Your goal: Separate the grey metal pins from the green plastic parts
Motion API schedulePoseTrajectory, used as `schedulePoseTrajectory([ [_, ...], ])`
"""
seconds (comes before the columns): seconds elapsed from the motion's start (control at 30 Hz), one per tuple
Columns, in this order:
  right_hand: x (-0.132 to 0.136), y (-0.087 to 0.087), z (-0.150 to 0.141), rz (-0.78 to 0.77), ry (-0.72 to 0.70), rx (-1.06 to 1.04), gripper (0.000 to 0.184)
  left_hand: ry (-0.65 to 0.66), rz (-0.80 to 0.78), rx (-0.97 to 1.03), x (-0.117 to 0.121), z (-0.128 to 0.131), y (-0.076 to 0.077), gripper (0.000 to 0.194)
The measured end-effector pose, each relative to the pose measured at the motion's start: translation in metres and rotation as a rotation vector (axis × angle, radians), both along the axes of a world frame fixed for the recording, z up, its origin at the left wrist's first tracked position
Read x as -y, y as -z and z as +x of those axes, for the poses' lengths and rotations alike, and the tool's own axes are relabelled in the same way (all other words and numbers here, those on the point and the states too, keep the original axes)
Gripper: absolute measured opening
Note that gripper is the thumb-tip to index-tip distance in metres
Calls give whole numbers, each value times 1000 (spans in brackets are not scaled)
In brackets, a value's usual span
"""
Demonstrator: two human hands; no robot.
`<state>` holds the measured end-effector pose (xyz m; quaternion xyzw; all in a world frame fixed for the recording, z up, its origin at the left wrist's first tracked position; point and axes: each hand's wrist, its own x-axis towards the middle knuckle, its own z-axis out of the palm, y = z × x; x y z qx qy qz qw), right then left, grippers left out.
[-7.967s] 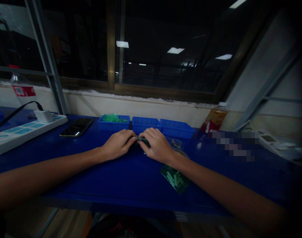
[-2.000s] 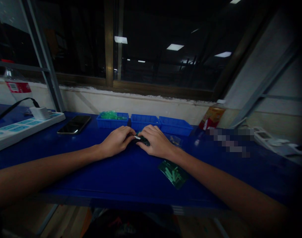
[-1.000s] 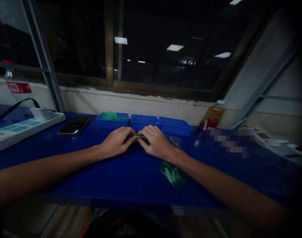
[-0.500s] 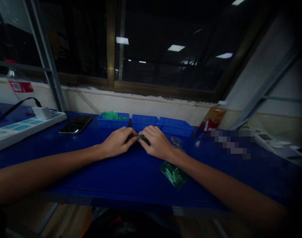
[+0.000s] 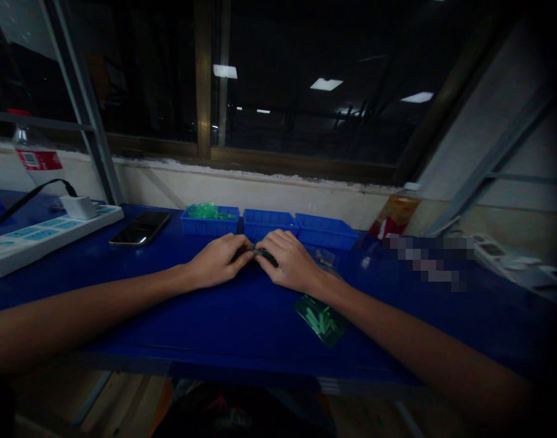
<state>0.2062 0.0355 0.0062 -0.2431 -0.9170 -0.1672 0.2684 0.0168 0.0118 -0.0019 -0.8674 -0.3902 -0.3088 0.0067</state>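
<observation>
Both forearms stretch flat across the blue bench (image 5: 241,316), knuckles up, wrists low. The left hand (image 5: 217,260) and right hand (image 5: 290,261) meet fingertip to fingertip, curled fingers pinching a small dark green part (image 5: 262,254) between them, just above the bench and right in front of the middle blue tray (image 5: 268,222). It is too dim to tell more about the part. A bag of green pieces (image 5: 322,319) lies beside the right forearm; a phone (image 5: 140,228) sits well off to the left.
</observation>
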Motion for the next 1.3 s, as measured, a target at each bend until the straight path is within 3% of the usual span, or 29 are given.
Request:
schedulePoseTrajectory([
  [0.97,0,0,-1,9,-13,-33,13,-87,-11,-27,1,0,-1,24],
  [1.3,-4,3,-1,16,15,-37,26,-9,52,76,1,0,1,20],
])
